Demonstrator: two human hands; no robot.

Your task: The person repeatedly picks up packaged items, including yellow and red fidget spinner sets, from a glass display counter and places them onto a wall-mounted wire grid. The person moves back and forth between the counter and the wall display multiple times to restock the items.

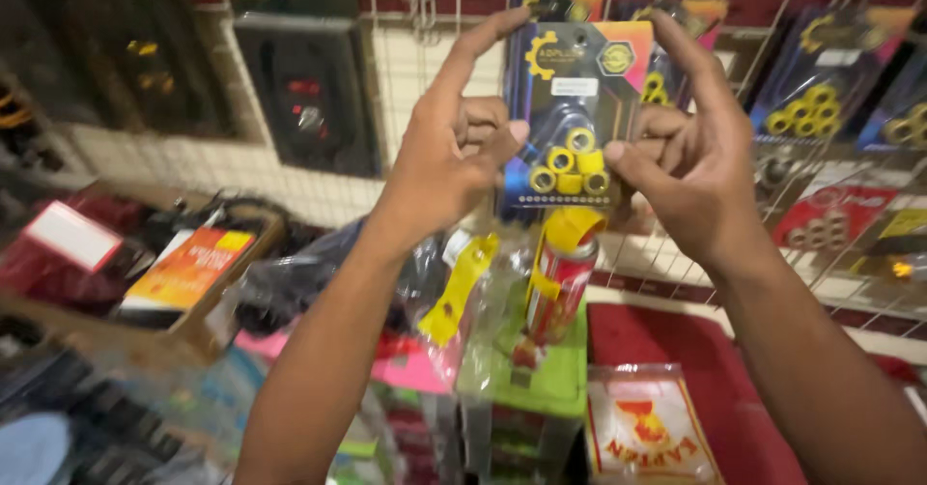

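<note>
Blister pack [576, 118] of yellow rollers, just above the red spray can [558, 287], looks light and stiff-carded; left hand [452, 152] and right hand [697, 161] pinch its side edges, forefingers raised.

Both arms raised, left hand [454, 152] and right hand [700, 156] pinching (index fingers extended upward).

My left hand [454, 156] and right hand [690, 161] cover the blister pack [576, 108] side edges; packs behind it are mostly hidden; foreground goods are blurred.
</note>
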